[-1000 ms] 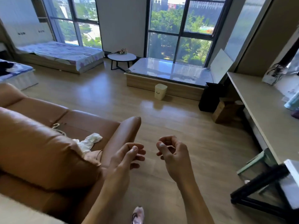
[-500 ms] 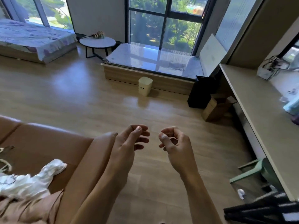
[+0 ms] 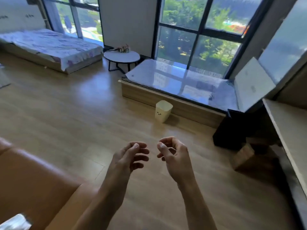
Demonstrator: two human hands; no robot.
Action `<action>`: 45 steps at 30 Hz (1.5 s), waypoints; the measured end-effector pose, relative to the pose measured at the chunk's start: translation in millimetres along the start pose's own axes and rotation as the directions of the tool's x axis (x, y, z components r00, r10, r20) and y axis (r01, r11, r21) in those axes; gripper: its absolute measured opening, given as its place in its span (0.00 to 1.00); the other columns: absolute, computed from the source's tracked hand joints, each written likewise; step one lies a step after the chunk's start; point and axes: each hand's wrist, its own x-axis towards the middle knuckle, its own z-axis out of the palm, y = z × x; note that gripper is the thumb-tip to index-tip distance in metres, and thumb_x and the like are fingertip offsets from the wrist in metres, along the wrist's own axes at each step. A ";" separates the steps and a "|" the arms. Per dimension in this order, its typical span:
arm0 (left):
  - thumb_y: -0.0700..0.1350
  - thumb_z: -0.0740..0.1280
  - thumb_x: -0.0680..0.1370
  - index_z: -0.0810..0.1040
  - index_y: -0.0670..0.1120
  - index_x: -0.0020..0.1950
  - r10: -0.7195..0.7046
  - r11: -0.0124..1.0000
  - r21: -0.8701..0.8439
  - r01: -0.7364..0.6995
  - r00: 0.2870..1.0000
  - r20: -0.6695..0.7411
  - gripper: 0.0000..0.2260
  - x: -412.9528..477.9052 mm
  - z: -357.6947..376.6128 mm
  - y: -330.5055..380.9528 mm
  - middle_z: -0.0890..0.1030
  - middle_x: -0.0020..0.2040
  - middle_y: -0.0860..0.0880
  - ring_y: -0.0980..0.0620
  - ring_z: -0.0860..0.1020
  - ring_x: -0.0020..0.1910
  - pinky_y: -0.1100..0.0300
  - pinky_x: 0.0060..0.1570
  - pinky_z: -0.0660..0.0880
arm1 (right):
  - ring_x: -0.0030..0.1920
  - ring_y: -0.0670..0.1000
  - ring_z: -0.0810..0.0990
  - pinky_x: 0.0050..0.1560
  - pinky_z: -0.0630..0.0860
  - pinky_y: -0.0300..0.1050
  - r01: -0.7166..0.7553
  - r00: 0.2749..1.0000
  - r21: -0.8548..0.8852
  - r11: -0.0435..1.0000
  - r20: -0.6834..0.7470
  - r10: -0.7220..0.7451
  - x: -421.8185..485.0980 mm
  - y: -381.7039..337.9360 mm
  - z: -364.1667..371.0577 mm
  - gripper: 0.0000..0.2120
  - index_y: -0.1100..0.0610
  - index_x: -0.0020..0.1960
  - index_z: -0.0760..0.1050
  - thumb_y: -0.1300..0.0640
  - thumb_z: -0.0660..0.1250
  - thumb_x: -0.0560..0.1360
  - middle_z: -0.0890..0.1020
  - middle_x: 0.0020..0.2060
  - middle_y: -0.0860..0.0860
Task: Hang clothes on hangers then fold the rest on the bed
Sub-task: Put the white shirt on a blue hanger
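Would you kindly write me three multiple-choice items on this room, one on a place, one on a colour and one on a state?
1. Where does the cream bin stand? A on a shelf; B on the floor before the window platform; C in a drawer.
2. What colour is the sofa? A brown; B green; C white.
3. What do the left hand and the right hand hold? A a hanger; B a shirt; C nothing.
Answers: 1 B, it sits on the wooden floor close to the platform's side; 2 A, its smooth arm is brown; 3 C, both hands are loosely curled and empty.
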 end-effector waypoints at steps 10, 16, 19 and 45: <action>0.48 0.61 0.82 0.81 0.44 0.50 -0.007 0.997 -0.079 -0.016 0.962 -0.274 0.12 198.1 -19.8 16.8 0.85 0.44 0.45 0.46 0.81 0.45 0.52 0.46 0.72 | 0.38 0.51 0.84 0.42 0.81 0.49 -0.021 0.968 -0.004 1.000 0.248 0.022 219.8 11.8 61.1 0.02 0.55 0.49 0.80 0.56 0.69 0.79 0.84 0.40 0.53; 0.46 0.56 0.85 0.80 0.45 0.53 0.039 0.992 -0.100 -0.080 0.934 -0.356 0.13 347.3 -65.4 43.8 0.84 0.46 0.47 0.48 0.81 0.48 0.54 0.48 0.73 | 0.38 0.51 0.84 0.40 0.80 0.45 0.107 0.923 -0.059 0.993 0.377 -0.077 370.6 -2.2 151.9 0.02 0.55 0.48 0.79 0.57 0.69 0.79 0.83 0.40 0.53; 0.46 0.56 0.85 0.80 0.45 0.53 0.060 0.987 -0.112 -0.117 0.906 -0.420 0.13 400.5 -97.1 72.6 0.84 0.46 0.47 0.48 0.81 0.47 0.54 0.48 0.73 | 0.40 0.50 0.84 0.43 0.82 0.47 0.151 0.885 -0.071 0.986 0.455 -0.103 428.7 -24.2 194.9 0.03 0.53 0.50 0.80 0.55 0.69 0.79 0.84 0.41 0.51; 0.50 0.63 0.77 0.81 0.46 0.47 -0.197 0.844 -0.071 -0.531 -0.184 -0.963 0.10 458.0 -503.9 151.1 0.83 0.41 0.47 0.51 0.80 0.39 0.56 0.42 0.70 | 0.36 0.49 0.83 0.40 0.76 0.45 0.332 -0.285 0.148 0.932 0.957 -0.051 482.4 -146.8 828.5 0.05 0.57 0.46 0.80 0.60 0.67 0.80 0.83 0.36 0.51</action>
